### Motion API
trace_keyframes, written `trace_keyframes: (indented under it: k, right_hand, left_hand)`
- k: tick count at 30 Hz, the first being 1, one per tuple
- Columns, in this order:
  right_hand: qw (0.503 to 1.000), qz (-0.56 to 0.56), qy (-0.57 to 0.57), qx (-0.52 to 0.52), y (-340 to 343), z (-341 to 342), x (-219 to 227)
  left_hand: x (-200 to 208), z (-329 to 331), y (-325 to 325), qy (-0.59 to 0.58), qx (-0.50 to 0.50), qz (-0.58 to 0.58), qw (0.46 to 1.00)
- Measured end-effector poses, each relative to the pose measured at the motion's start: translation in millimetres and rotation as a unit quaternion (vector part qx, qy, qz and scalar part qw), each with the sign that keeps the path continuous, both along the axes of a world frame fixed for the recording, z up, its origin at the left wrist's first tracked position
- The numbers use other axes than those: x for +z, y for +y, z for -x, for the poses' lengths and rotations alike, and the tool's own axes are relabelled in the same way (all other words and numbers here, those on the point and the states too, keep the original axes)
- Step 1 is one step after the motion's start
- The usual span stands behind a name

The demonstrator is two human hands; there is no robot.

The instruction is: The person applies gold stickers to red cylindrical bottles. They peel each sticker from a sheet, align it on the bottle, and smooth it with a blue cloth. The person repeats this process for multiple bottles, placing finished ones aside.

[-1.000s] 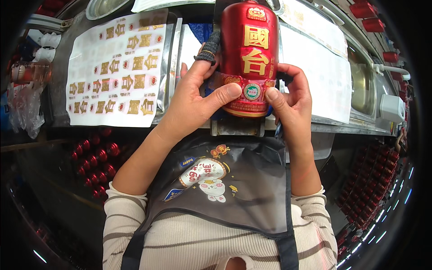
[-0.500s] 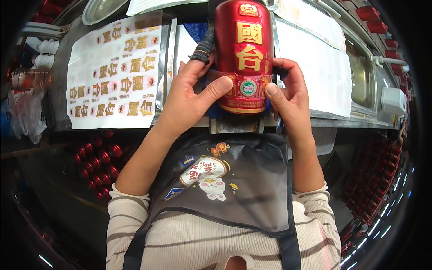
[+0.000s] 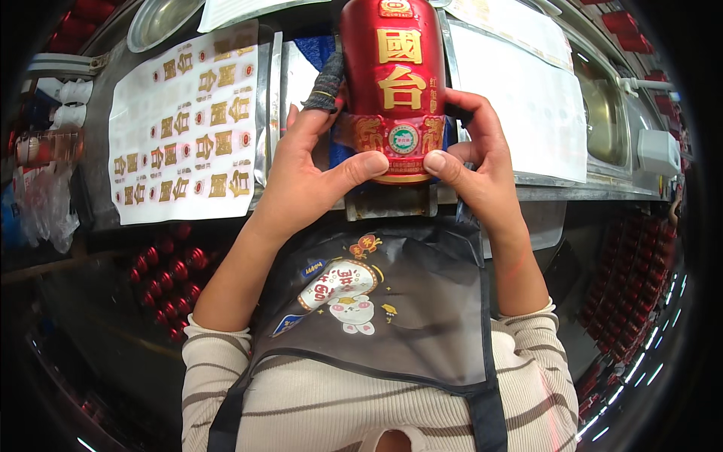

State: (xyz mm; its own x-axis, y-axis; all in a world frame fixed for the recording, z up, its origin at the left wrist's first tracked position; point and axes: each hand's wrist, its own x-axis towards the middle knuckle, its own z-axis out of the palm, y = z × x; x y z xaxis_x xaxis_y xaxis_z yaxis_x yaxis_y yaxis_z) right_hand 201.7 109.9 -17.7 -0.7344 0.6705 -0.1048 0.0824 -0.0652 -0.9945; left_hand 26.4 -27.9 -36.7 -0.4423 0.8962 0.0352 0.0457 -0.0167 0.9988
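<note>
A glossy red bottle [image 3: 392, 83] with gold raised characters and a round green-and-white label lies in front of me, its gold-rimmed base toward me. My left hand [image 3: 312, 166] grips its left side, thumb pressed on the face near the base. A dark knitted finger cover [image 3: 324, 84] wraps one of that hand's fingers. From the right side my right hand [image 3: 478, 162] holds the bottle, thumb by the lower edge and fingers curled round behind. Beneath the bottle shows a blue cloth [image 3: 316, 51] and a metal support [image 3: 392, 203]. The bottle's neck end is cut off by the frame.
On the left lies a white sheet [image 3: 143, 98] bearing several gold character decals. White paper [image 3: 520, 113] covers the right side, beside a metal basin [image 3: 608, 128]. A metal bowl [image 3: 162, 22] stands far left. Red bottles [image 3: 169, 282] are grouped below the bench's left; more [image 3: 629, 279] stand right.
The bottle has shifted slightly left and away from me. My thumbs now sit lower on it, nearer the base; both hands still hold it.
</note>
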Motion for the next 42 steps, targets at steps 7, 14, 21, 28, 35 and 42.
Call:
trace_keyframes:
  k: [7,14,21,28,35,42]
  right_hand:
    - [0.998,0.053,0.019,0.011,1.0,-0.6,6.2]
    - [1.000,0.020,0.006,0.015,5.0,-2.7,-1.7]
    - [1.000,0.004,-0.021,0.004,-5.4,0.8,7.3]
    - [0.998,0.040,0.005,-0.044,-2.0,1.3,3.2]
    - [0.942,0.238,0.051,-0.230,27.8,-30.9,6.5]
    - [0.914,-0.403,0.018,-0.033,-33.4,32.2,40.4]
  left_hand:
    - [-3.6,6.2,-4.3,0.055,-0.014,0.006,0.998]
    - [-9.0,10.2,-9.4,-0.117,-0.008,0.014,0.993]
    - [-8.0,4.2,-5.3,-0.063,-0.018,0.025,0.998]
    - [-14.4,6.5,-6.0,-0.016,-0.008,0.035,0.999]
    - [-15.3,8.7,-3.7,0.011,0.003,0.006,1.000]
    - [-7.3,5.2,-6.6,-0.052,0.001,0.034,0.998]
